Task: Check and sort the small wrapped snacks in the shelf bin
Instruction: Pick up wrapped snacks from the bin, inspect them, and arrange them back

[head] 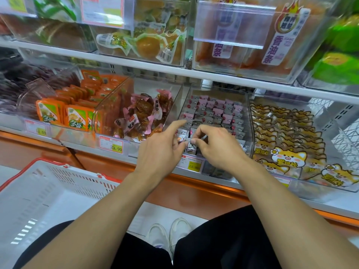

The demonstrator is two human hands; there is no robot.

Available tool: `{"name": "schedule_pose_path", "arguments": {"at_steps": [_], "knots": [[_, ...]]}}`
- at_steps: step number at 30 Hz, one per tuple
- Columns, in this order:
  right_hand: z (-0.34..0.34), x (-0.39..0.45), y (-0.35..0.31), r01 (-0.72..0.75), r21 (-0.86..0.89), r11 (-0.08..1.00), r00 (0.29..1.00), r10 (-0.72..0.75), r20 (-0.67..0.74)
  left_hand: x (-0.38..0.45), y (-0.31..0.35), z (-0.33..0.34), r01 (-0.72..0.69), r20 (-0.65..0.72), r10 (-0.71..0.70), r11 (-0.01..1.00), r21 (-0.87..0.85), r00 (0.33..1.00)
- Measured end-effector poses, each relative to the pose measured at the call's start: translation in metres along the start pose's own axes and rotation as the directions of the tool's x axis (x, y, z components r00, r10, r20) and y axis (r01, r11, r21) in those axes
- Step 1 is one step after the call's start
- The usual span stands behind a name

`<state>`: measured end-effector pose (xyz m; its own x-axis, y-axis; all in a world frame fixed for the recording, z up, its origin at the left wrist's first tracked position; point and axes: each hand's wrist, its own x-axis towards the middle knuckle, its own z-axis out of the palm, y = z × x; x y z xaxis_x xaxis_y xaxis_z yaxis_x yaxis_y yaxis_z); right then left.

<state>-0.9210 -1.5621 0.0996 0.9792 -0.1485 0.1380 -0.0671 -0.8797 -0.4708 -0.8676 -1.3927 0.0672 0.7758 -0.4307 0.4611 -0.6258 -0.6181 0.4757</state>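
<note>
Head view, small pink-and-grey wrapped snacks in rows, right hand fingers pinching one, left hand fingers spread.

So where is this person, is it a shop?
Most likely a shop's snack aisle. Clear bins of wrapped snacks sit on shelves, price tags are clipped along the shelf edge, and a shopping basket waits beside the person.
</note>
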Motion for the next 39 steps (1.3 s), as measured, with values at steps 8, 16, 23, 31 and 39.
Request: {"name": "schedule_pose_path", "arguments": {"at_steps": [8,16,23,31,39], "knots": [[0.000,-0.003,0.004,0.023,0.089,0.996,0.997,-0.017,-0.074,0.000,0.005,0.004,-0.028,-0.019,0.028,1.000,0.011,0.999],[-0.004,-0.005,0.000,0.088,0.207,0.974,0.971,-0.038,-0.235,0.001,0.000,0.005,0.190,0.076,-0.186,0.981,-0.046,0.980],[-0.008,-0.007,0.006,0.065,0.301,0.951,0.963,0.019,-0.269,0.006,0.003,0.010,0.085,0.109,-0.105,0.980,0.179,0.989],[-0.012,-0.008,0.008,0.085,0.340,0.937,0.943,0.034,-0.331,0.009,0.003,0.000,-0.014,0.068,0.004,0.988,0.153,0.998],[-0.013,-0.009,0.003,0.108,0.350,0.930,0.949,0.009,-0.316,-0.005,0.004,0.010,0.076,0.098,-0.108,0.954,0.290,0.989]]}}
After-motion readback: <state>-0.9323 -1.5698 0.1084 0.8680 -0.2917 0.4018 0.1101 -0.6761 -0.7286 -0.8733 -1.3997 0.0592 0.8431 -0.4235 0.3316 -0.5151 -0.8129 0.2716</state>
